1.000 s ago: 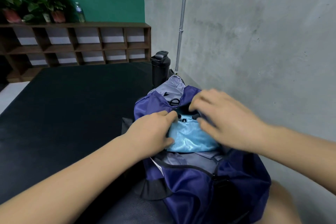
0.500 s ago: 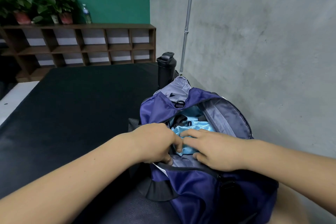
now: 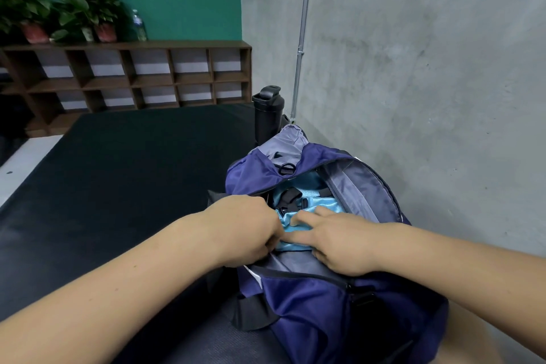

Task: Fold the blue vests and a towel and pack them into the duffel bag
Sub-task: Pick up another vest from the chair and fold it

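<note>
A dark blue duffel bag (image 3: pixel 310 304) lies open on a black mat next to the wall. Inside it sits a light blue vest (image 3: pixel 326 201) with black buckles (image 3: pixel 291 201) on top. My left hand (image 3: pixel 245 230) is at the near left edge of the opening, its fingers curled into the vest's edge. My right hand (image 3: pixel 339 242) lies on the vest's near part with fairly straight fingers pressing it down. The bag's grey-lined flap (image 3: pixel 357 189) is folded back to the right. No towel shows.
The black mat (image 3: pixel 118 171) spreads out to the left. A black bottle (image 3: pixel 267 115) stands just behind the bag. A grey concrete wall (image 3: pixel 428 97) with a metal pole (image 3: pixel 301 38) runs along the right. A wooden shelf (image 3: pixel 133 80) with potted plants (image 3: pixel 82 9) stands at the back.
My right hand came from the far side of the opening to its near side and now presses the vest down. The vest sits lower and the flap has fallen open to the right.
</note>
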Demonstrator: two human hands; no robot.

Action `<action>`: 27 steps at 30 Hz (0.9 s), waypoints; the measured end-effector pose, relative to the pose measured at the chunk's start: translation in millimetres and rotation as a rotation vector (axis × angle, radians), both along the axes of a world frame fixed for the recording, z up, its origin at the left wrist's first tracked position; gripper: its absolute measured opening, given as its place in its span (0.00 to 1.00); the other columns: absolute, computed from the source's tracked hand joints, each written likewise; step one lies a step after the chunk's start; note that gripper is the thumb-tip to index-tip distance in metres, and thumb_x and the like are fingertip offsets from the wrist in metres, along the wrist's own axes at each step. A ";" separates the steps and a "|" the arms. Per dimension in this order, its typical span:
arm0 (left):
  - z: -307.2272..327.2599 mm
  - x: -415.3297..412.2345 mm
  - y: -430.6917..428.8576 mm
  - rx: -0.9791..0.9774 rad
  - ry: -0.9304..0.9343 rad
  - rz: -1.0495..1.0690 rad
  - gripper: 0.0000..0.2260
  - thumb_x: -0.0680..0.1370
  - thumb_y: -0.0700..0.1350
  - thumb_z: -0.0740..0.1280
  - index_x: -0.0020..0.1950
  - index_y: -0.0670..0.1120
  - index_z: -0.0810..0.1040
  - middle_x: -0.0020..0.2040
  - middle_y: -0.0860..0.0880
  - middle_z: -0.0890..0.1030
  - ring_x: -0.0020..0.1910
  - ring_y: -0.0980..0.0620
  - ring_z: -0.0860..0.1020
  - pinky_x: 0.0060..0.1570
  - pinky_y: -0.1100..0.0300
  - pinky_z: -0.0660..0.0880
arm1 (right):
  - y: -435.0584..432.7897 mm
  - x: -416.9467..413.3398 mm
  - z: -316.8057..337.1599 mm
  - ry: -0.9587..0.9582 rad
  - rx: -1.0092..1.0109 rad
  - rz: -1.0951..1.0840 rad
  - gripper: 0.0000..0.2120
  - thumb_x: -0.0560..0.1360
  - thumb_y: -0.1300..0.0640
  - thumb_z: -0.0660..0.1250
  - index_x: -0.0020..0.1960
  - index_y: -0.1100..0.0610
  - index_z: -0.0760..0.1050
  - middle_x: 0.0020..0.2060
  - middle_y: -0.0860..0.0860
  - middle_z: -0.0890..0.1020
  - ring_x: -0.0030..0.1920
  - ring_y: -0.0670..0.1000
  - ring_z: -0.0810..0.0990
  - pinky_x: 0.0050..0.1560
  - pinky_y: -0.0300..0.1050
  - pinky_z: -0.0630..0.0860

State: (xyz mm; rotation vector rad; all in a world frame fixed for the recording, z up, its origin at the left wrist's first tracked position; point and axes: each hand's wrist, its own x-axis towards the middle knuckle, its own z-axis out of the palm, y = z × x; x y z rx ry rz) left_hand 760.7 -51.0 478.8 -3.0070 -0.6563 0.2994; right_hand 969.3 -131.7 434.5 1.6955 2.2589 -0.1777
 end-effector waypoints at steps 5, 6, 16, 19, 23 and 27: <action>0.9 -21.7 -1.6 -0.118 -0.242 -0.078 0.08 0.77 0.47 0.66 0.52 0.57 0.82 0.49 0.56 0.77 0.50 0.57 0.77 0.51 0.51 0.78 | 8.9 -9.7 -2.7 -0.001 0.064 0.005 0.28 0.81 0.56 0.60 0.78 0.38 0.65 0.73 0.48 0.64 0.64 0.56 0.66 0.70 0.57 0.68; 1.9 -28.7 -1.4 -0.134 -0.300 -0.090 0.07 0.78 0.48 0.66 0.52 0.58 0.82 0.49 0.57 0.77 0.50 0.58 0.77 0.51 0.53 0.78 | 8.2 -10.8 -1.6 0.023 0.099 0.023 0.25 0.80 0.56 0.61 0.76 0.40 0.69 0.73 0.47 0.64 0.64 0.56 0.65 0.70 0.56 0.68; -19.0 -134.2 17.1 -0.153 -0.473 0.067 0.04 0.81 0.52 0.69 0.54 0.62 0.79 0.50 0.64 0.77 0.53 0.61 0.77 0.56 0.61 0.75 | 18.7 -14.8 22.3 0.294 0.079 -0.116 0.22 0.81 0.65 0.59 0.72 0.50 0.73 0.69 0.45 0.77 0.67 0.51 0.76 0.65 0.45 0.70; -30.3 -174.1 21.8 -0.180 -0.470 0.178 0.04 0.81 0.51 0.70 0.54 0.62 0.80 0.49 0.63 0.79 0.54 0.61 0.78 0.55 0.61 0.76 | 25.0 -32.4 41.6 0.354 0.290 -0.117 0.20 0.80 0.63 0.60 0.69 0.47 0.74 0.66 0.43 0.80 0.67 0.46 0.78 0.66 0.47 0.74; -40.8 -228.8 22.3 -0.178 -0.489 0.322 0.05 0.81 0.50 0.71 0.52 0.62 0.80 0.49 0.62 0.80 0.51 0.61 0.80 0.52 0.59 0.77 | 26.7 -86.1 50.0 0.470 0.437 -0.019 0.14 0.80 0.58 0.62 0.62 0.44 0.75 0.55 0.40 0.80 0.57 0.44 0.77 0.60 0.50 0.76; -49.3 -283.5 16.2 -0.140 -0.495 0.430 0.05 0.79 0.50 0.70 0.51 0.60 0.80 0.48 0.60 0.80 0.49 0.60 0.80 0.51 0.57 0.78 | 30.2 -149.7 40.2 0.557 0.385 0.096 0.13 0.82 0.53 0.64 0.64 0.42 0.74 0.53 0.37 0.75 0.53 0.35 0.72 0.60 0.46 0.74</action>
